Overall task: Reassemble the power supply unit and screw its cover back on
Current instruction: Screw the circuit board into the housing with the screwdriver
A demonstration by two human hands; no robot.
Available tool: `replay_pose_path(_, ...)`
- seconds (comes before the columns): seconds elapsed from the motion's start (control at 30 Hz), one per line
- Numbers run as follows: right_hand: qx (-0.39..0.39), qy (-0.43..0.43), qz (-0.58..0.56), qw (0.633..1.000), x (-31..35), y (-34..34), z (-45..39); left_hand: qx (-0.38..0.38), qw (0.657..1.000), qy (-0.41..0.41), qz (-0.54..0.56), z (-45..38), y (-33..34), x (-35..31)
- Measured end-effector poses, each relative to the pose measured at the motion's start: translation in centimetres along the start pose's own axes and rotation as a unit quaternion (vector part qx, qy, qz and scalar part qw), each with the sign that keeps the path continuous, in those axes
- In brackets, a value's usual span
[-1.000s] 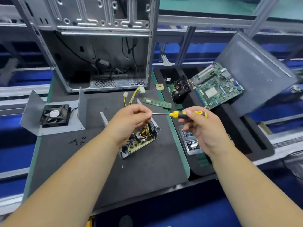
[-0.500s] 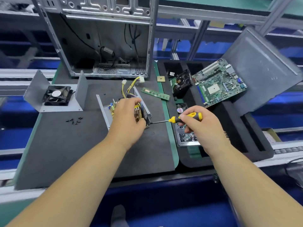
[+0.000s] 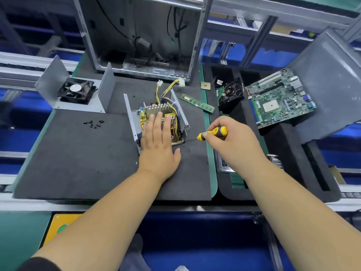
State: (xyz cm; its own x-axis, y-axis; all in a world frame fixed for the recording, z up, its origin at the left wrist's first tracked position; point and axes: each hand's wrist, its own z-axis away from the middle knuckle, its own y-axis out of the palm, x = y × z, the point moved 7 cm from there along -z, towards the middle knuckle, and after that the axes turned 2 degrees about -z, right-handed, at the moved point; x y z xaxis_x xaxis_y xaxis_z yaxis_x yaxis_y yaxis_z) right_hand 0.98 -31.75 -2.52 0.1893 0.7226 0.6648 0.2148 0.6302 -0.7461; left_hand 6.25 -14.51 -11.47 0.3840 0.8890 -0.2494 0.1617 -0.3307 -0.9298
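Now we see the open grey sheet-metal power supply unit (image 3: 158,122) lying on the dark foam mat (image 3: 78,157) of the bench, its circuit board, finned heatsinks and yellow and purple wire bundles exposed. Our left hand (image 3: 158,141) lies flat on top of it, fingers straight and pressing down. Our right hand (image 3: 232,141) grips the yellow-and-black-handled screwdriver (image 3: 212,133), whose thin shaft points left to the unit's near right corner. The bent grey metal cover with its black fan (image 3: 77,90) stands apart at the mat's far left, with a small cluster of black screws (image 3: 93,123) between it and the unit. Behind stands an empty grey computer case (image 3: 140,36); a green memory stick (image 3: 197,103) lies just right of the unit, and a green motherboard (image 3: 279,97) rests on a black foam tray (image 3: 293,153).
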Motion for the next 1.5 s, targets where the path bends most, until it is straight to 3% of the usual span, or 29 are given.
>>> replay_pose_path(0.73,0.011,-0.036,0.083,0.996,1.1,1.6,-1.1,-0.002,0.999,-0.038,-0.004,-1.8,0.7,0.5)
replay_pose_path(1.1,0.051,-0.135,0.217,0.965,4.4,2.4,-0.6,-0.015,0.999,-0.041,0.003,-1.8,1.0,0.7)
replay_pose_path(1.5,0.059,-0.126,0.21,0.968,4.6,2.3,-0.6,-0.012,0.999,-0.033,0.004,-1.8,1.1,0.7)
